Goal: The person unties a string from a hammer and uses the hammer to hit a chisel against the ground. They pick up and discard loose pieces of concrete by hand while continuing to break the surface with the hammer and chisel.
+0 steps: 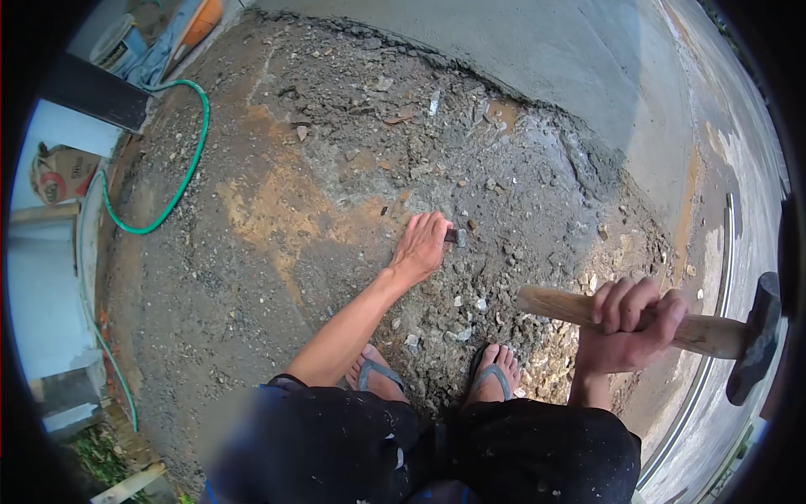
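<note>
My right hand (631, 326) is closed around the wooden handle of a hammer (714, 334), raised on the right side with its dark steel head (754, 338) pointing outward. The handle's butt end points left over the ground. My left hand (421, 245) reaches down to the rubble in front of my feet. Its fingers are wrapped round a short dark metal bar (456, 237), whose blunt grey end sticks out to the right of the knuckles. The rest of this bar is hidden by the hand, so I cannot tell its kind.
Loose broken stones and soil (336, 151) surround my sandalled feet (495, 370). Smooth wet-looking concrete (537, 42) borders the rubble at the top, beside a muddy puddle (504, 115). A green hose (204, 126) loops at left near a bucket (119, 44) and a paper sack (63, 174).
</note>
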Action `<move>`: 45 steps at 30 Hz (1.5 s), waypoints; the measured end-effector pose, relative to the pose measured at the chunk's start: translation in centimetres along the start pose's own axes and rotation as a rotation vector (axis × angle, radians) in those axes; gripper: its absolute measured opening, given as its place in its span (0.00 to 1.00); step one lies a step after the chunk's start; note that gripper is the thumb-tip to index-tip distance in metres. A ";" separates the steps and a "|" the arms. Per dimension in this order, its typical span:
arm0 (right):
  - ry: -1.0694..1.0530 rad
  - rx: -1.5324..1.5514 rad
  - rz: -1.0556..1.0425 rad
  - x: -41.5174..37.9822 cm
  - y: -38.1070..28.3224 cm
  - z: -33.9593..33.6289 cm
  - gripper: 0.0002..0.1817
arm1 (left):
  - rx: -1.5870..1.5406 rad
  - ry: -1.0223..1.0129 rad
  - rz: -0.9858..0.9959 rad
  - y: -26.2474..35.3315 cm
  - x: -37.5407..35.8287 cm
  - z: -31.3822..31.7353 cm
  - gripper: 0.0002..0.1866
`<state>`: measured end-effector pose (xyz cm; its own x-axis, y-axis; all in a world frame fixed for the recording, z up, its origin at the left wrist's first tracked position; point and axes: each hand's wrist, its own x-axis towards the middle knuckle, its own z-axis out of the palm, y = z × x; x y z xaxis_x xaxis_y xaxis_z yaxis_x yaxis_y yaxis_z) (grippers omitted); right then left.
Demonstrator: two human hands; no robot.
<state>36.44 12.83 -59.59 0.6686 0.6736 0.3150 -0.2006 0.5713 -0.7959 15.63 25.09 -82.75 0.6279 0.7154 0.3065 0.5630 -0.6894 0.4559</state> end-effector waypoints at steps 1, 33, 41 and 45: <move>-0.040 0.021 0.020 -3.2 3.9 -0.9 0.14 | 0.002 0.011 -0.002 -0.1 0.0 -0.1 0.14; 0.019 0.022 0.005 1.9 -0.6 -0.2 0.17 | 0.059 -0.053 -0.031 -0.3 -0.5 0.1 0.21; -0.200 -0.446 1.182 -9.3 8.2 -4.2 0.14 | 0.110 -0.069 -0.045 -0.1 -0.3 -0.2 0.21; -0.132 -0.218 0.630 -2.2 0.7 -1.7 0.11 | 0.116 -0.078 -0.039 -0.3 -0.3 0.0 0.21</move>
<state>36.04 10.94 -61.78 0.3757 0.9064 -0.1931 -0.3647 -0.0469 -0.9300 15.32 25.06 -82.99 0.6417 0.7340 0.2224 0.6432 -0.6730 0.3651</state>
